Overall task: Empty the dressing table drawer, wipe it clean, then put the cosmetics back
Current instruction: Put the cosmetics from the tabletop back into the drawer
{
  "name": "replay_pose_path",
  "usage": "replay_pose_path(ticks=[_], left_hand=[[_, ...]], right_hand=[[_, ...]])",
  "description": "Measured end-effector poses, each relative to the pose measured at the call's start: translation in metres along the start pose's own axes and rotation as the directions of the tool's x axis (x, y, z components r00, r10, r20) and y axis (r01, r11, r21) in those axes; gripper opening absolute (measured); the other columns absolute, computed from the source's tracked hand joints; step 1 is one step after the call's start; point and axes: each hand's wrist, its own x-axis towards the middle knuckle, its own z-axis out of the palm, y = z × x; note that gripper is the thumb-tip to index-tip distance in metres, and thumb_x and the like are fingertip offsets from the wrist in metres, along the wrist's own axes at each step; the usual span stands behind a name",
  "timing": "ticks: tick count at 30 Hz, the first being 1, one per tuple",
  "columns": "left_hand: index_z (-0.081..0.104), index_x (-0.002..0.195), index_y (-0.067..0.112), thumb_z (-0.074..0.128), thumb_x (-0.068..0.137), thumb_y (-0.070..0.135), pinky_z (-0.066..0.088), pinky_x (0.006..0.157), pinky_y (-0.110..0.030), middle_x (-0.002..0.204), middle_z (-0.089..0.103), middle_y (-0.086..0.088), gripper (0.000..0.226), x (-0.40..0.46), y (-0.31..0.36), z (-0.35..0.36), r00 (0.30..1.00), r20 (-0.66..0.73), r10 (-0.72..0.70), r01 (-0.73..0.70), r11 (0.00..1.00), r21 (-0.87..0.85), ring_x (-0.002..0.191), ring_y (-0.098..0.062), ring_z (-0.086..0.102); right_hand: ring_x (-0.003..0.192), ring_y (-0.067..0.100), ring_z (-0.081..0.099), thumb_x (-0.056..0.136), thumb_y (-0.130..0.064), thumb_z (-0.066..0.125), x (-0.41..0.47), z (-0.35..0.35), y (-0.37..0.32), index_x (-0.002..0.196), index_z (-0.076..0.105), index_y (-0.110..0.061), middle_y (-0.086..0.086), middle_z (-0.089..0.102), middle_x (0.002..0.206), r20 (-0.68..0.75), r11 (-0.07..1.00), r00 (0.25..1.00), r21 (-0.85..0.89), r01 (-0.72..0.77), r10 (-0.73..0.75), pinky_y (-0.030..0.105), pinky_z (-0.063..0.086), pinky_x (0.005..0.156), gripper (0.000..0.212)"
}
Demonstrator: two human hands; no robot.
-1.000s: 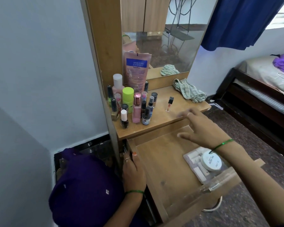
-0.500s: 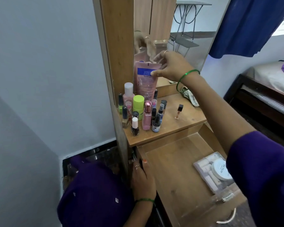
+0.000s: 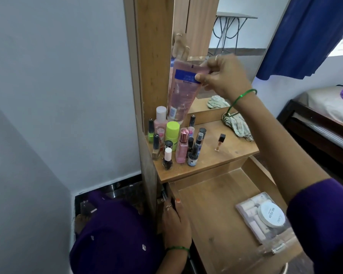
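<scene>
- R hand (image 3: 224,76) pinches top of pink tube (image 3: 183,89), lifted above bottles (image 3: 176,143) on shelf.
- L hand (image 3: 176,224) grips left wall of open drawer (image 3: 212,204).
- Clear box (image 3: 251,218) w/ white jar (image 3: 270,214) inside drawer.

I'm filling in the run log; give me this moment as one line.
phase: restocking | right hand: lifting pink tube from dresser top | left hand: on drawer edge | drawer: open, clear box, white jar inside

Blue curtain (image 3: 305,36) upper right; bed (image 3: 325,107) at right; mirror (image 3: 226,46) above shelf.
</scene>
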Motion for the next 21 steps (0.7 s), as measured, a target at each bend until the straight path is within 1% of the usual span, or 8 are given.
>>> replay_pose_path(ticks=[4, 7, 10, 12, 14, 16, 18, 21], left_hand=[[0.043, 0.105, 0.034, 0.033, 0.099, 0.035, 0.044, 0.075, -0.023, 0.096, 0.055, 0.011, 0.012, 0.0, 0.001, -0.001, 1.0, 0.025, -0.011, 0.011, 1.0, 0.0, 0.089, -0.01, 0.057], [0.041, 0.096, 0.039, 0.033, 0.099, 0.035, 0.043, 0.076, -0.025, 0.092, 0.054, 0.012, 0.009, -0.001, 0.002, -0.003, 0.999, 0.038, -0.027, 0.027, 1.0, -0.01, 0.085, -0.008, 0.055], [0.04, 0.092, 0.04, 0.033, 0.1, 0.035, 0.041, 0.078, -0.026, 0.09, 0.052, 0.016, 0.011, -0.001, 0.004, -0.004, 0.998, 0.053, -0.03, 0.032, 0.999, -0.031, 0.084, -0.007, 0.052], [0.042, 0.099, 0.036, 0.033, 0.1, 0.034, 0.043, 0.082, -0.029, 0.094, 0.054, 0.011, 0.009, -0.001, 0.005, -0.003, 0.998, 0.051, -0.028, 0.029, 0.999, -0.038, 0.089, -0.011, 0.054], [0.044, 0.097, 0.035, 0.033, 0.1, 0.035, 0.047, 0.084, -0.033, 0.095, 0.057, 0.007, 0.011, -0.002, 0.004, -0.003, 0.999, 0.033, -0.023, 0.024, 0.999, -0.036, 0.091, -0.015, 0.057], [0.045, 0.089, 0.038, 0.032, 0.099, 0.037, 0.05, 0.081, -0.035, 0.093, 0.061, 0.006, 0.017, -0.001, 0.002, -0.003, 0.999, 0.028, -0.028, 0.029, 0.999, -0.043, 0.088, -0.014, 0.06], [0.047, 0.088, 0.04, 0.032, 0.099, 0.039, 0.052, 0.08, -0.037, 0.092, 0.064, 0.004, 0.018, -0.002, 0.002, -0.002, 0.999, 0.022, -0.024, 0.025, 0.998, -0.062, 0.086, -0.012, 0.062], [0.048, 0.088, 0.04, 0.032, 0.099, 0.038, 0.051, 0.079, -0.032, 0.09, 0.062, 0.008, 0.019, -0.003, 0.001, -0.001, 1.0, 0.012, -0.005, 0.006, 0.998, -0.067, 0.086, -0.009, 0.061]], right_hand=[[0.072, 0.024, 0.067, 0.083, -0.009, 0.066, -0.027, -0.037, -0.021, 0.097, 0.067, -0.003, 0.016, 0.07, 0.089, -0.24, 0.99, 0.971, 0.13, 0.049, -0.017, 0.031, 0.058, 0.067, 0.015], [0.075, 0.018, 0.069, 0.085, -0.012, 0.065, -0.068, -0.063, -0.027, 0.095, 0.066, -0.008, 0.002, 0.07, 0.084, -0.303, 0.963, 0.952, 0.239, 0.121, -0.044, 0.024, 0.058, 0.067, 0.011], [0.072, 0.01, 0.068, 0.083, -0.013, 0.068, -0.117, -0.083, -0.022, 0.087, 0.067, -0.023, -0.012, 0.07, 0.073, -0.186, 0.972, 0.978, 0.195, 0.13, -0.094, 0.021, 0.056, 0.07, 0.011], [0.071, 0.005, 0.066, 0.08, -0.019, 0.07, -0.144, -0.087, -0.01, 0.081, 0.068, -0.03, -0.016, 0.071, 0.076, -0.007, 0.986, 0.997, 0.142, 0.083, -0.083, 0.021, 0.052, 0.071, 0.011], [0.075, 0.005, 0.067, 0.079, -0.034, 0.07, -0.169, -0.08, 0.005, 0.083, 0.072, -0.03, -0.016, 0.072, 0.081, 0.219, 0.994, 0.973, 0.086, 0.061, -0.078, 0.024, 0.052, 0.072, 0.006], [0.071, 0.005, 0.067, 0.078, -0.051, 0.061, -0.188, -0.063, 0.021, 0.085, 0.072, -0.03, -0.015, 0.072, 0.081, 0.376, 0.998, 0.924, 0.018, 0.066, -0.067, 0.028, 0.054, 0.065, 0.025], [0.072, 0.002, 0.066, 0.079, -0.055, 0.055, -0.204, -0.043, 0.037, 0.082, 0.072, -0.026, -0.011, 0.073, 0.081, 0.426, 0.995, 0.9, 0.009, 0.095, -0.09, 0.027, 0.055, 0.063, 0.033], [0.087, -0.004, 0.064, 0.082, -0.037, 0.057, -0.222, -0.012, 0.06, 0.084, 0.066, -0.028, -0.015, 0.071, 0.091, 0.414, 0.988, 0.897, 0.084, 0.13, -0.153, 0.007, 0.047, 0.07, 0.012]])
